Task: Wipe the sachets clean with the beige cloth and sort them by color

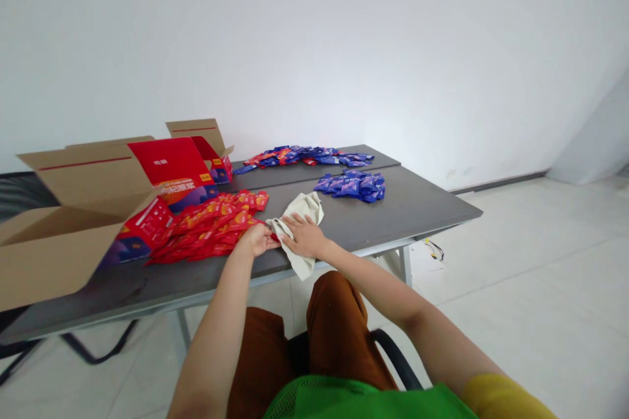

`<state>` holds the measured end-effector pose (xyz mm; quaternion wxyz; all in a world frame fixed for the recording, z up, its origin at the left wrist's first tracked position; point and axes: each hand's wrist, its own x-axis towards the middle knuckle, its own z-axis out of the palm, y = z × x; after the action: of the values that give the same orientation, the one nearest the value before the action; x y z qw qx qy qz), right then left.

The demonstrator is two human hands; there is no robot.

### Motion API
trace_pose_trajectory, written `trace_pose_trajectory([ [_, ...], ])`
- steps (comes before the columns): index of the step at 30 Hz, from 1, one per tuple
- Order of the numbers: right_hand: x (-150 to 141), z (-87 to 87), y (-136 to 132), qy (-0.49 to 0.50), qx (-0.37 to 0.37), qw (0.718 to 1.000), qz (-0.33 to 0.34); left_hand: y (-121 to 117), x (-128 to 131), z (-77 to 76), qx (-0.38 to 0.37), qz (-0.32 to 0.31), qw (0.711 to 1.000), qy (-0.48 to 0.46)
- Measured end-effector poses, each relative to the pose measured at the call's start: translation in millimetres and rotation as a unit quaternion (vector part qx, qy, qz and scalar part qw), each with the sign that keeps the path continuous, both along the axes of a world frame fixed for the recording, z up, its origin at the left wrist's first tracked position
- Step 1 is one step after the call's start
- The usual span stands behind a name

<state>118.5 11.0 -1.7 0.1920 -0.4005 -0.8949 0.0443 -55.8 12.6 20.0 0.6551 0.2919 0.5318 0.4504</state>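
A pale cream cloth (307, 208) lies crumpled at the table's front edge, with one corner hanging over it. My right hand (303, 237) rests on top of this cloth, its fingers stretched out flat. Close beside it, my left hand (259, 239) is closed on a red sachet (274, 236), only a bit of which shows between the fingers and the cloth. Left of my left hand spreads a heap of red sachets (209, 226). Beyond the cloth sits a smaller pile of blue-purple sachets (354, 184).
Two open cartons, a near one (63, 229) and a red printed one (171, 167), stand at the left. Mixed red and blue sachets (304, 156) line the back of the dark table (417, 196). A white wall (344, 46) rises behind.
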Motion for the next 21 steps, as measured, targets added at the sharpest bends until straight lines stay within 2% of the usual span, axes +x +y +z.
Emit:
trace_pose_trajectory([
  [4,8,3.6,3,-0.019,-0.016,0.997,0.072,0,1,-3.3,-0.001,0.010,1.000,0.003],
  [6,11,5.9,15,-0.032,-0.038,0.998,0.046,-3,1,-3.2,0.005,0.013,1.000,0.010],
  [10,11,5.4,31,-0.030,-0.054,0.996,-0.064,-10,5,-3.2,0.029,0.018,0.999,0.042],
  [14,-1,1.1,18,-0.005,-0.005,0.996,-0.091,-11,12,-9.4,0.067,0.039,0.994,0.080],
  [18,-15,2.2,-2,0.014,0.019,1.000,0.006,-8,18,-16.5,0.106,0.070,0.988,0.089],
  [21,-13,6.6,-2,0.004,-0.010,0.998,0.056,-10,20,-16.4,0.127,0.075,0.986,0.082],
])
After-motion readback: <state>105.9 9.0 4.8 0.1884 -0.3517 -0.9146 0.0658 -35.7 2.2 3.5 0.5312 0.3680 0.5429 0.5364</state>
